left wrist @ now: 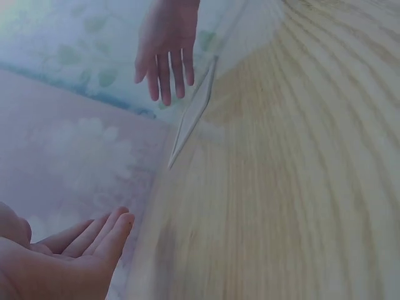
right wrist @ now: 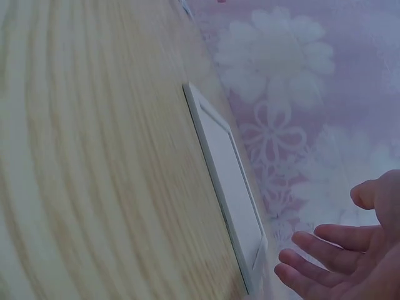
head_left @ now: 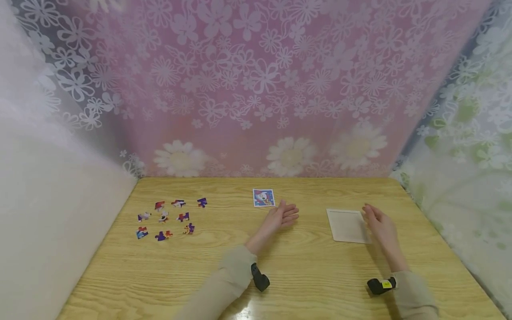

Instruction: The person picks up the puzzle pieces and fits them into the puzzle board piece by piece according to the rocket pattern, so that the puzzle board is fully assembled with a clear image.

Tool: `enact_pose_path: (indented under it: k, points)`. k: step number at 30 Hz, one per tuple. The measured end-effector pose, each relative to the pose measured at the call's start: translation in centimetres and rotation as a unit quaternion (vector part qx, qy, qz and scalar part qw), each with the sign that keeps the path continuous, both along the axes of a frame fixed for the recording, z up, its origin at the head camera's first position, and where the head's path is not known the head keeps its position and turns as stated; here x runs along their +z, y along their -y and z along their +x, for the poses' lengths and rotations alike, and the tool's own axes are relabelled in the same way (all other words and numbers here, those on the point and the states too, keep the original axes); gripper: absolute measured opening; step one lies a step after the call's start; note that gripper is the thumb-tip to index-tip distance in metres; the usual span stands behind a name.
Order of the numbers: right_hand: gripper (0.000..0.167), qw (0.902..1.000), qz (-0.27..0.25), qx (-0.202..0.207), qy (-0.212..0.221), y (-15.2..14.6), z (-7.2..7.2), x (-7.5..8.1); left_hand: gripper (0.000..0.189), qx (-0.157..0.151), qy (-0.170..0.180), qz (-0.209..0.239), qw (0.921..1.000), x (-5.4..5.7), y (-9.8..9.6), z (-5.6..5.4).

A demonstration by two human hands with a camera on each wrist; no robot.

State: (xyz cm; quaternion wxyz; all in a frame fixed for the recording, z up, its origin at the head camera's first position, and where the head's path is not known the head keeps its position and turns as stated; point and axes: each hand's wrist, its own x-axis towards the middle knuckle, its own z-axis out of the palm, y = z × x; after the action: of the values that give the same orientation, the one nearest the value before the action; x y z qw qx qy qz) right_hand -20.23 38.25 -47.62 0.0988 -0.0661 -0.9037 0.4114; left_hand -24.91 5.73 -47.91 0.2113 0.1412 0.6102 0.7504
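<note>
My left hand [head_left: 279,216] hovers over the middle of the table, fingers relaxed and holding nothing. Just beyond it lies a small square picture card [head_left: 263,198] with a white cartoon animal on blue and red. At the right, my right hand [head_left: 380,224] hangs beside a white square puzzle tray [head_left: 348,226], its fingers loosely bent and nothing in them. The right wrist view shows the tray's raised rim [right wrist: 215,175] with a bare recess inside. Loose jigsaw pieces [head_left: 163,217] in purple, red and white lie spread in rough rows on the left side of the table.
The wooden table [head_left: 296,275] reaches back to a pink flowered curtain [head_left: 256,89]. A pale wall [head_left: 60,200] borders it on the left and a green-and-white flowered curtain [head_left: 472,178] on the right. Each wrist carries a black camera, like the left one [head_left: 260,278].
</note>
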Motion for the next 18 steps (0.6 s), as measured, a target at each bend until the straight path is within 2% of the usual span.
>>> enact_pose_path:
  k: [9, 18]
  points:
    - [0.075, 0.9971, 0.006, -0.013, 0.074, -1.2, 0.1, 0.0, 0.068, 0.002, 0.052, 0.001, 0.9986, -0.5, -3.6, 0.8]
    - [0.076, 0.9938, 0.012, -0.016, 0.109, -1.7, -0.3, 0.0, 0.069, -0.010, 0.072, 0.007, 0.9973, -1.2, -5.7, 0.7]
